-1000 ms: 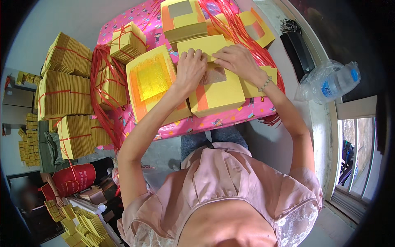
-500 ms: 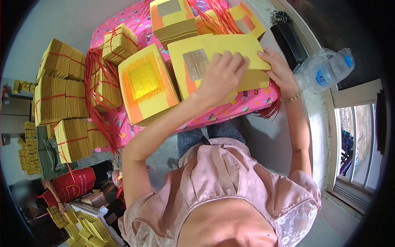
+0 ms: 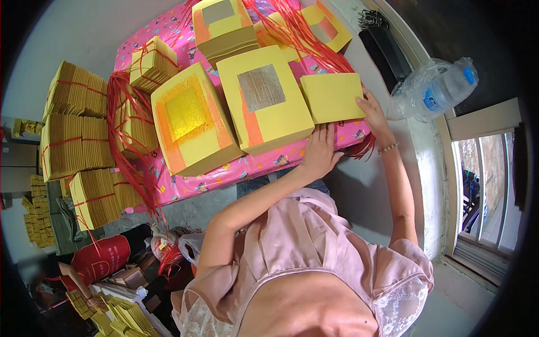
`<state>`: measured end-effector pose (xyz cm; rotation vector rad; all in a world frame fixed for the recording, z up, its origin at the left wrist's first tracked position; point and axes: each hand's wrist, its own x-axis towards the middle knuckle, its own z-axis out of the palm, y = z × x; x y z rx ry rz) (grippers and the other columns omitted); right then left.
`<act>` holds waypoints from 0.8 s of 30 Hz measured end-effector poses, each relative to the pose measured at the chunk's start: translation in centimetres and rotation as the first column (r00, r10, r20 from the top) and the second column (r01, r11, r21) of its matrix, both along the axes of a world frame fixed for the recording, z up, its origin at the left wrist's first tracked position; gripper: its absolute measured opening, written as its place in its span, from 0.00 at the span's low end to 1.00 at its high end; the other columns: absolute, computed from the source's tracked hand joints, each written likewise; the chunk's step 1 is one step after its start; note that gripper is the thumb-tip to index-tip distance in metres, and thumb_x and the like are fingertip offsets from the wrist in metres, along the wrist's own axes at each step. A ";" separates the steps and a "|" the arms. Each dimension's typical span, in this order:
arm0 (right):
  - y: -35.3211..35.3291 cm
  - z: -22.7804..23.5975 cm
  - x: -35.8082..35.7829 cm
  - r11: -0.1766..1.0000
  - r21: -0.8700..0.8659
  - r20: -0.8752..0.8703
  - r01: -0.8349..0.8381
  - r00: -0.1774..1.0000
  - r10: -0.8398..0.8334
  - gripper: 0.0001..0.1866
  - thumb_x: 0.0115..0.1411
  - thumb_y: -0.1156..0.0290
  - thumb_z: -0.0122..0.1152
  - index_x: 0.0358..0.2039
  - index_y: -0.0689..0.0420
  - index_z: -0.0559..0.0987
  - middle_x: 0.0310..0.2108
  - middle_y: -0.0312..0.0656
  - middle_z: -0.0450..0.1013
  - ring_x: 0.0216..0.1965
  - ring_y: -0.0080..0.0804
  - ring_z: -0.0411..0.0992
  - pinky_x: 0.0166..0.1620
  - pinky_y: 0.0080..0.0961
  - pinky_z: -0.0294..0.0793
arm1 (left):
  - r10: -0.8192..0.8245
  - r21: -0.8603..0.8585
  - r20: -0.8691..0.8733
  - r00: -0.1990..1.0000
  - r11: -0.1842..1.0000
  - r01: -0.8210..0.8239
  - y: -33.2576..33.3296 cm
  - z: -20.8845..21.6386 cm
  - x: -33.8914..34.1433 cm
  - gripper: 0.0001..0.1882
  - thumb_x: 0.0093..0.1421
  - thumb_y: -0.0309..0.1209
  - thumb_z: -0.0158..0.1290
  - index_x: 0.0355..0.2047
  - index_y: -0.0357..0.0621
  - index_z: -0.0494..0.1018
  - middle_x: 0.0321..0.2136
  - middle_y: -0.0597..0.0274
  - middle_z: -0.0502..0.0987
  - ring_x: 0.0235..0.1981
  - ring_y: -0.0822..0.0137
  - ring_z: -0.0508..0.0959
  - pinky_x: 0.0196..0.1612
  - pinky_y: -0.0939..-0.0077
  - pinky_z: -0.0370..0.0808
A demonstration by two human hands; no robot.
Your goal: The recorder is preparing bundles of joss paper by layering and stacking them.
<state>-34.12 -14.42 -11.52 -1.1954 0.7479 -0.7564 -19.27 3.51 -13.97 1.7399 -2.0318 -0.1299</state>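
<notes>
My right hand [image 3: 371, 115] pinches the right edge of a folded yellow paper [image 3: 332, 96] at the table's right end. My left hand [image 3: 321, 154] lies with fingers stretched out at that paper's near edge, fingertips against it. Just left of the paper stands a thick stack of yellow sheets [image 3: 264, 121], its top sheet bearing a silver foil square and an orange stripe. Beside it is another stack [image 3: 188, 115] with a gold square framed in orange.
Bundles tied with red string [image 3: 76, 143] stand along the left. Loose red strings [image 3: 314, 42] lie across the back of the pink patterned table cover [image 3: 252, 168]. A plastic bottle in a bag [image 3: 441, 92] rests on the right ledge. Another person's arm [image 3: 81, 281] shows at lower left.
The yellow paper has come off the silver-square stack and now sits folded to its right. My left hand has moved from above the paper down to its near edge. The view has shifted slightly.
</notes>
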 end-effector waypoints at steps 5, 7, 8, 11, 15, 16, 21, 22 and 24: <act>-2.1 -5.4 0.3 0.974 -0.228 -0.197 0.003 0.979 -0.049 0.16 0.69 0.75 0.50 0.55 0.62 0.66 0.50 0.45 0.73 0.52 0.28 0.72 0.55 0.25 0.69 | 0.064 0.087 0.049 0.997 0.994 -0.069 -1.2 -1.4 -0.6 0.51 0.59 0.54 0.55 0.66 0.23 0.48 0.62 0.31 0.56 0.65 0.38 0.55 0.69 0.52 0.49; -2.7 -6.6 0.1 0.880 -0.475 -0.299 0.034 0.934 -0.197 0.17 0.67 0.75 0.51 0.55 0.63 0.65 0.48 0.49 0.75 0.49 0.35 0.74 0.53 0.29 0.71 | 0.059 0.092 0.076 0.995 0.994 -0.066 -1.1 -1.1 -0.9 0.52 0.58 0.54 0.55 0.66 0.23 0.48 0.62 0.32 0.56 0.65 0.39 0.55 0.69 0.52 0.49; -2.5 -6.5 0.4 0.881 -0.472 -0.298 0.032 0.935 -0.193 0.17 0.67 0.75 0.51 0.55 0.63 0.65 0.48 0.49 0.75 0.49 0.35 0.74 0.53 0.29 0.71 | 0.068 0.101 0.108 0.992 0.992 -0.079 -1.0 -1.1 -0.8 0.52 0.58 0.54 0.56 0.66 0.23 0.48 0.63 0.33 0.56 0.65 0.39 0.55 0.69 0.52 0.50; -1.2 -4.6 1.5 0.758 -0.651 -0.400 -0.041 0.867 -0.297 0.18 0.66 0.74 0.53 0.55 0.64 0.64 0.46 0.56 0.74 0.49 0.48 0.75 0.52 0.36 0.71 | 0.064 0.102 0.098 0.993 0.992 -0.074 -0.8 -1.1 -0.3 0.53 0.57 0.53 0.57 0.67 0.25 0.48 0.63 0.31 0.54 0.65 0.37 0.54 0.68 0.46 0.51; -0.3 -4.0 1.7 0.702 -0.709 -0.409 -0.060 0.846 -0.341 0.18 0.65 0.75 0.52 0.54 0.64 0.64 0.47 0.62 0.72 0.49 0.60 0.72 0.50 0.44 0.71 | 0.060 0.155 0.139 0.988 0.985 -0.082 -0.5 -0.4 -0.4 0.52 0.57 0.53 0.57 0.66 0.24 0.49 0.64 0.33 0.55 0.66 0.39 0.54 0.69 0.52 0.50; -0.2 -4.0 1.7 0.683 -0.728 -0.398 -0.059 0.847 -0.351 0.18 0.65 0.76 0.51 0.54 0.64 0.65 0.47 0.62 0.72 0.50 0.61 0.71 0.49 0.45 0.71 | 0.061 0.137 0.144 0.988 0.987 -0.081 -0.2 -0.2 -0.6 0.51 0.57 0.52 0.58 0.66 0.24 0.49 0.64 0.32 0.54 0.67 0.39 0.53 0.69 0.52 0.50; -0.2 -4.1 1.6 0.700 -0.711 -0.434 -0.067 0.825 -0.362 0.17 0.65 0.76 0.51 0.54 0.64 0.65 0.48 0.58 0.72 0.51 0.53 0.72 0.53 0.39 0.70 | -0.006 0.112 0.106 0.994 0.994 -0.006 0.7 0.7 -0.9 0.51 0.54 0.43 0.63 0.67 0.26 0.48 0.65 0.30 0.51 0.66 0.36 0.55 0.68 0.49 0.53; -0.3 -4.1 1.5 0.694 -0.715 -0.440 -0.078 0.822 -0.361 0.17 0.66 0.76 0.50 0.54 0.64 0.65 0.48 0.58 0.72 0.51 0.54 0.72 0.52 0.39 0.70 | -0.003 0.087 0.090 0.996 0.996 -0.005 0.4 0.8 -0.9 0.51 0.54 0.43 0.63 0.67 0.26 0.48 0.65 0.30 0.52 0.66 0.36 0.54 0.69 0.50 0.52; -0.2 -3.9 1.8 0.697 -0.713 -0.449 -0.081 0.816 -0.365 0.17 0.66 0.76 0.50 0.54 0.64 0.64 0.47 0.59 0.72 0.51 0.55 0.72 0.52 0.40 0.70 | 0.007 0.062 0.073 0.997 0.998 -0.012 -0.2 0.6 -0.7 0.51 0.54 0.42 0.63 0.67 0.26 0.47 0.65 0.30 0.52 0.66 0.36 0.54 0.69 0.50 0.52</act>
